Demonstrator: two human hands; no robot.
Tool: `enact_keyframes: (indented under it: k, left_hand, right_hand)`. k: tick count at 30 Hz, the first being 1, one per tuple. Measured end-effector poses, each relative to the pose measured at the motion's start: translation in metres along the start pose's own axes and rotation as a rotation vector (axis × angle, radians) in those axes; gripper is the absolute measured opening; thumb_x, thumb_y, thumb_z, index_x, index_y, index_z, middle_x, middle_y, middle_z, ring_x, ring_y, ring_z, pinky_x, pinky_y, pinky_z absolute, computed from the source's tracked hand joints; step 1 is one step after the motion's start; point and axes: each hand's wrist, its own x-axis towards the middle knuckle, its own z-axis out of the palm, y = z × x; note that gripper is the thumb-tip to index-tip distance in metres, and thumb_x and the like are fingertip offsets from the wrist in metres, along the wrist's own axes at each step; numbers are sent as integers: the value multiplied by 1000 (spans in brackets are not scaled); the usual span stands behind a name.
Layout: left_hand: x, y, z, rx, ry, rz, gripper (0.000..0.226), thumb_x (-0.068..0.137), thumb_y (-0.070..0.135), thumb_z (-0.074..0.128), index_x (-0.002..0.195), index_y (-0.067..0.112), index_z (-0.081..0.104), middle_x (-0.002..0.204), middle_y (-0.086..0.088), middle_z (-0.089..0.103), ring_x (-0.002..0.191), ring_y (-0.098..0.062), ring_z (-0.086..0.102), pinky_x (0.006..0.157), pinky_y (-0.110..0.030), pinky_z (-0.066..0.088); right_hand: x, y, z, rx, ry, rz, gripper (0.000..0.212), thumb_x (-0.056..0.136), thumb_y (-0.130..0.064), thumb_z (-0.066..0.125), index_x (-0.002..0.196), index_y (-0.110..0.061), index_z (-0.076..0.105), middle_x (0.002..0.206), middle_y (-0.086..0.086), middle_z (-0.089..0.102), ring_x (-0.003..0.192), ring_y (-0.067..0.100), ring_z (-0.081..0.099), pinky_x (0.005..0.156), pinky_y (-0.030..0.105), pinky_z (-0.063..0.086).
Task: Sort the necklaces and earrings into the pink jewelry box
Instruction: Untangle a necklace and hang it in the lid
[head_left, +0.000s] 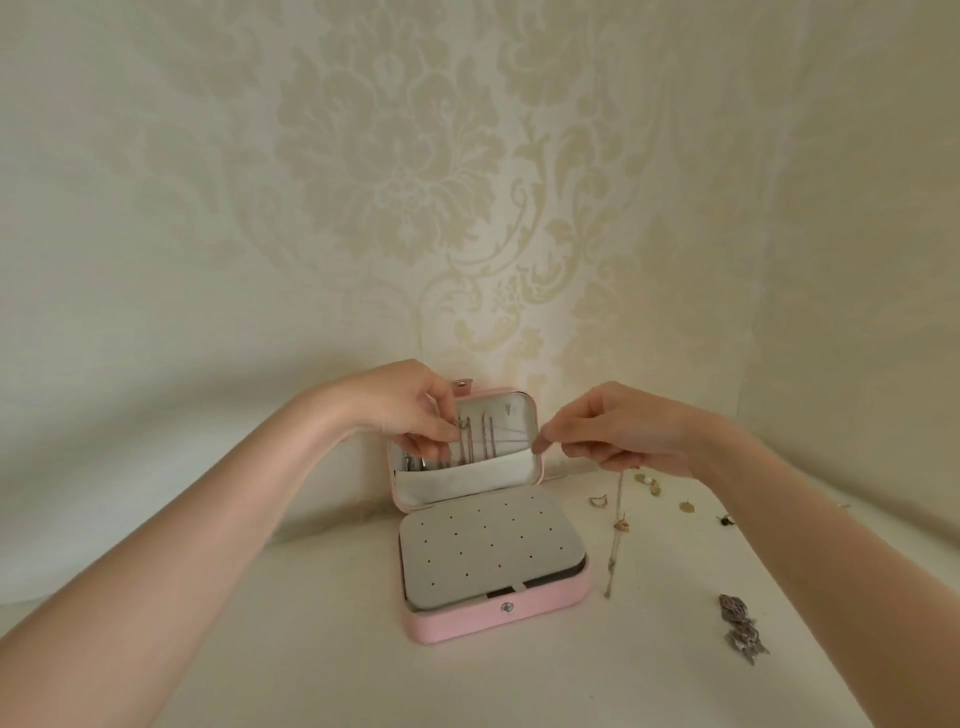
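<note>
Head view shows no readable writing on anything. Left hand (410, 410) pinches one end of a thin silver chain necklace (511, 440) at the hooks inside the upright lid of the open pink jewelry box (493, 621); right hand (618, 436) pinches the chain just beside the lid's right edge, and the rest hangs down to the white desk (519, 686). Perforated grey earring panel (491, 548) covers the base. Small gold earrings (652, 486) lie to the right, near the wall; a grey lacy ornament (740, 626) lies nearer.
</note>
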Motion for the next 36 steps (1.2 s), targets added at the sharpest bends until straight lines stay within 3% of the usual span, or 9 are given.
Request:
enact_keyframes:
  k: [6,8,11,16,21,24,26,31,36]
  left_hand:
    - [15,-34,29,214,399,56,15,76,17,73,66,23,63,68,7,65,66,-8,60,61,-18,43]
    - [20,-40,41,180,522,59,8,78,18,70,72,21,66,71,7,64,69,-9,60,61,-18,43]
    - [31,-46,56,211,569,65,9,83,24,66,81,17,70,75,5,67,68,-9,60,65,-19,45]
    - [44,-49,68,188,543,85,13,84,27,64,79,16,70,68,6,65,55,-2,54,63,-20,46]
    - [44,-49,71,82,709,124,8,81,15,65,74,18,67,64,10,61,60,-4,54,60,-14,42]
    - [46,-36,69,-88,782,177,3,81,19,69,83,17,68,66,10,60,54,1,51,58,-11,39]
    - [49,-26,66,-179,751,175,15,81,25,69,95,19,67,71,9,61,51,-1,52,61,-17,46]
    - [56,-11,60,-305,664,130,9,86,23,63,92,16,67,62,7,58,34,2,48,38,-6,33]
    - [56,-19,67,-319,755,167,8,87,17,62,87,15,69,62,4,64,39,-3,54,45,-21,47]
  right_hand:
    - [30,-30,-28,-505,315,-59,12,78,-19,72,80,-7,73,56,-6,52,45,3,40,43,11,31]
    - [45,-42,-34,-532,424,-142,12,77,-18,73,82,-7,73,59,-7,56,47,0,46,44,7,35]
    - [65,-57,-34,-473,516,-273,10,77,-18,73,80,-8,73,63,-7,59,58,6,51,50,8,39]
    - [87,-70,-18,-493,438,-351,10,77,-16,73,81,-6,72,58,-8,54,50,2,46,42,4,33]
    - [94,-69,-18,-489,379,-348,10,77,-16,73,79,-7,72,56,-9,51,37,-8,43,40,5,31]
    - [94,-66,-19,-478,340,-329,9,77,-18,73,78,-9,71,53,-11,49,35,-8,43,38,5,30]
    - [94,-63,-18,-484,317,-320,10,77,-18,73,79,-8,72,48,-15,49,36,-8,43,39,5,31]
    - [93,-56,-14,-482,265,-321,8,76,-19,74,74,-11,71,50,-11,48,38,-4,42,41,6,30]
    - [93,-43,-6,-490,299,-331,10,76,-19,74,70,-12,69,37,-14,45,36,-4,41,40,7,29]
